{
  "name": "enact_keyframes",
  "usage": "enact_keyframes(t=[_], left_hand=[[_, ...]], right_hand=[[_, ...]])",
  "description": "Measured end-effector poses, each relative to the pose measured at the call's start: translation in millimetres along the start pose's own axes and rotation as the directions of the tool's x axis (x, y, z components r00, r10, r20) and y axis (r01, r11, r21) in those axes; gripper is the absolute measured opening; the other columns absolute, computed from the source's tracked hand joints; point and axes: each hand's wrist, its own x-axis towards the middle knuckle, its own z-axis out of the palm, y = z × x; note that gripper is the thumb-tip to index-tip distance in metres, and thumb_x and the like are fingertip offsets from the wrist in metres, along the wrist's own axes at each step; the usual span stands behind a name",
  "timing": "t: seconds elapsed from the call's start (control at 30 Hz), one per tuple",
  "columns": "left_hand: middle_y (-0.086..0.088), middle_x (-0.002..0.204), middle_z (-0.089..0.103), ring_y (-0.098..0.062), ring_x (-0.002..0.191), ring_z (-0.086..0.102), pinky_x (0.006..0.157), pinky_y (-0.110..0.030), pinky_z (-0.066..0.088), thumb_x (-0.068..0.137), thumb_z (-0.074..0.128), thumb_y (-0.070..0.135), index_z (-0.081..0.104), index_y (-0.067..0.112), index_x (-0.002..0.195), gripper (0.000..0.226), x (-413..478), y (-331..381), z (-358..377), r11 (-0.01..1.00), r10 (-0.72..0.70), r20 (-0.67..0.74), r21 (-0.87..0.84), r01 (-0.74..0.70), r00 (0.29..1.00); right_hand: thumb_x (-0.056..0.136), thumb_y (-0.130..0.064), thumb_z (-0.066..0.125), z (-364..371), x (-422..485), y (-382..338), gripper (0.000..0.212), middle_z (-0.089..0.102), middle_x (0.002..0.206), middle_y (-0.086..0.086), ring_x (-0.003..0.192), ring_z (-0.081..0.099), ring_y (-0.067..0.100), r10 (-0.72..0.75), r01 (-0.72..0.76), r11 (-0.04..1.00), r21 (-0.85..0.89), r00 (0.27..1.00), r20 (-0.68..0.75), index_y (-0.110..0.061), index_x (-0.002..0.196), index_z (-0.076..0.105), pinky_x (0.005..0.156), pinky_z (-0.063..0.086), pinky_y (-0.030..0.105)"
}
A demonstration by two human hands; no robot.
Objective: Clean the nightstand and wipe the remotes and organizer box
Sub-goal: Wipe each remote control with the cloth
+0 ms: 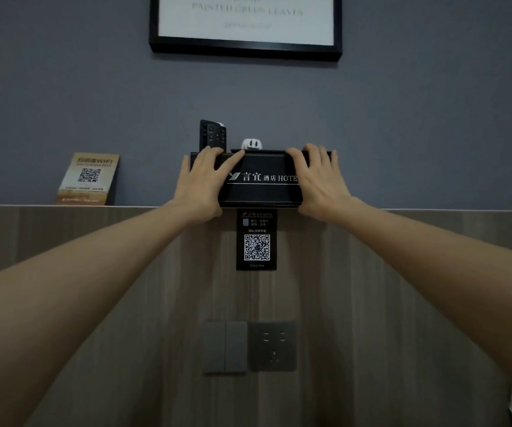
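Grey wall (63, 87) at the far side, framed print (245, 23) high up, wood panelling below, narrow ledge (33, 205) at the join. Look to the middle of that ledge for the organizer box (260, 192): black, hotel lettering across the front, resting on the ledge and held at both ends. Note the left hand (200, 183) clamped on the left end, fingers laid over the top rim, thumb low by the bottom corner. Note the right hand (320, 180) wrapped round the right end the same way. Spot the remotes (213, 135) standing upright in the far-left compartment, poking above the rim, and a white plug (251, 144) just right of them, behind the front wall.

Probably a lift-off, to bring box and contents down for wiping. Judging so, keep both grips even and raise straight up first, clearing the ledge before drawing near. Hold the box level throughout, to stop the tall remotes toppling out over the left side. Mind the QR tag (256, 241) hanging just under the box: cannot tell whether fixed to the box or to the panel, so lift slowly and watch for a tug. Steer clear of the WiFi card (88, 180) leaning on the wall well to the left. Avoid brushing the switches (225, 346) and socket (273, 346) lower on the panel on the way down. No cloth in either hand and no nightstand in view, so plan a landing place before letting go.
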Motion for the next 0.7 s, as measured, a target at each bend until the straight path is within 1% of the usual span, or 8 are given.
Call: enact_keyframes(t=[0.07,0.13,0.23,0.3,0.43,0.5,0.57,0.7], left_hand=[[-0.013,0.141,0.034,-0.03,0.131,0.033,0.112,-0.043,0.023,0.064,0.083,0.022,0.016,0.028,0.152,0.111,4.1,-0.1,-1.8,0.998,0.03,-0.042,0.06,-0.027,0.999],[-0.011,0.133,0.039,-0.029,0.121,0.04,0.105,-0.039,0.03,0.058,0.086,0.021,0.019,0.028,0.15,0.114,7.0,0.7,-8.3,0.996,0.036,-0.024,0.077,-0.035,0.999],[-0.009,0.132,0.04,-0.029,0.119,0.04,0.105,-0.043,0.034,0.055,0.087,0.018,0.019,0.031,0.149,0.117,3.6,2.7,-19.9,0.997,0.006,0.012,0.071,-0.007,1.0],[-0.009,0.132,0.039,-0.028,0.119,0.039,0.103,-0.044,0.036,0.054,0.087,0.016,0.019,0.031,0.148,0.118,-4.5,4.5,-29.7,0.998,-0.004,0.013,0.068,0.003,1.0],[-0.01,0.131,0.038,-0.028,0.119,0.037,0.087,-0.039,0.041,0.053,0.087,0.015,0.021,0.03,0.147,0.116,-28.2,5.5,-62.3,0.999,0.009,-0.003,0.047,-0.009,1.0],[-0.011,0.129,0.038,-0.029,0.118,0.037,0.087,-0.041,0.041,0.053,0.086,0.016,0.022,0.029,0.147,0.115,-42.7,5.6,-83.5,0.998,0.028,-0.014,0.064,-0.027,1.0],[-0.013,0.128,0.04,-0.031,0.117,0.038,0.091,-0.044,0.041,0.055,0.085,0.018,0.024,0.027,0.147,0.11,-58.8,6.6,-106.2,0.997,0.042,-0.047,0.073,-0.039,0.998],[-0.016,0.126,0.042,-0.034,0.115,0.04,0.095,-0.051,0.041,0.061,0.082,0.029,0.027,0.023,0.146,0.101,-94.2,10.0,-154.8,0.995,0.059,-0.097,0.084,-0.051,0.993]], right_hand=[[0.061,-0.024,0.083,0.0,2.8,0.4,0.114,0.03,0.142,0.018,0.13,0.03,0.042,-0.011,0.011,1.0,-0.012,1.0,0.007,-0.019,0.15,0.012,0.115,0.021,0.053],[0.063,-0.026,0.082,-1.7,2.1,0.6,0.117,0.029,0.144,0.018,0.133,0.028,0.043,-0.017,0.017,1.0,-0.021,1.0,0.02,-0.021,0.153,0.007,0.115,0.02,0.054],[0.067,-0.023,0.08,-10.2,-4.6,-2.0,0.115,0.023,0.148,0.017,0.138,0.02,0.044,-0.008,0.008,1.0,-0.007,0.999,0.044,-0.023,0.153,0.003,0.115,0.013,0.062],[0.069,-0.021,0.079,-20.4,-11.6,-5.9,0.114,0.02,0.149,0.017,0.139,0.015,0.044,-0.005,0.005,1.0,0.007,0.999,0.046,-0.024,0.153,0.002,0.112,0.013,0.067],[0.072,-0.017,0.076,-48.4,-30.9,-15.0,0.11,0.018,0.15,0.016,0.14,0.012,0.045,-0.013,0.012,0.999,0.044,1.0,0.02,-0.024,0.153,0.002,0.109,0.019,0.071],[0.074,-0.016,0.076,-67.1,-42.7,-21.2,0.109,0.017,0.151,0.016,0.14,0.012,0.046,-0.02,0.02,0.998,0.058,1.0,0.001,-0.024,0.153,0.003,0.108,0.019,0.071],[0.075,-0.015,0.076,-89.1,-55.1,-28.2,0.108,0.016,0.152,0.017,0.141,0.01,0.047,-0.026,0.028,0.998,0.06,0.999,-0.025,-0.024,0.153,0.003,0.108,0.018,0.071],[0.075,-0.016,0.077,-139.2,-81.2,-40.1,0.106,0.018,0.151,0.018,0.141,0.013,0.047,-0.047,0.051,0.997,0.053,0.997,-0.068,-0.023,0.153,0.005,0.108,0.019,0.071]])
